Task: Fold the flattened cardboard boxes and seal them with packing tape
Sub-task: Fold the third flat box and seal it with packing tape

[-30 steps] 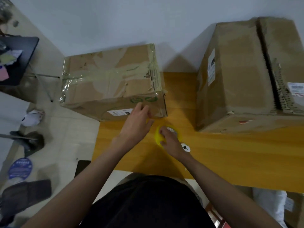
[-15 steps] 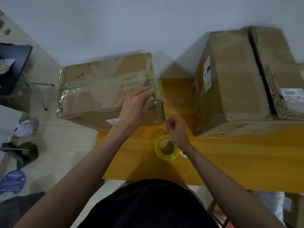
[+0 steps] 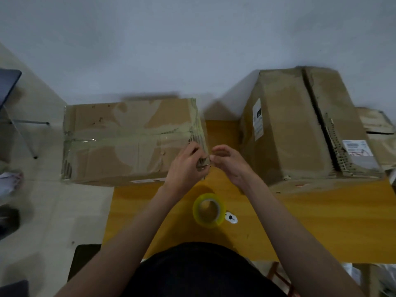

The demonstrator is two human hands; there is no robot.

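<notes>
Head view looks down on a yellow wooden worktop [image 3: 300, 228] set against a pale wall. Largest on it is a tall cardboard box [image 3: 300, 133] at the right, its top seam gaping in a dark slit with torn corrugated edge showing, a white label on its left face and another near its right end. Left of it, well apart, lies the taped cardboard box [image 3: 128, 140], long side toward the person, overhanging the worktop's left edge; glossy clear tape runs along its top and down its right end. The left hand [image 3: 184, 168] rests at that box's near right corner, fingers curled over the top edge onto the taped end. The right hand [image 3: 229, 163] is just beside the same corner, fingers bent with thumb and fingertips drawn toward it; blur hides whether its grip pinches a tape end or merely touches the cardboard. Nearer the person, between the forearms, a yellow-tinted roll of packing tape [image 3: 209, 210] lies flat on the worktop. Touching its right side is a small white object [image 3: 231, 218] with a dark dot.
</notes>
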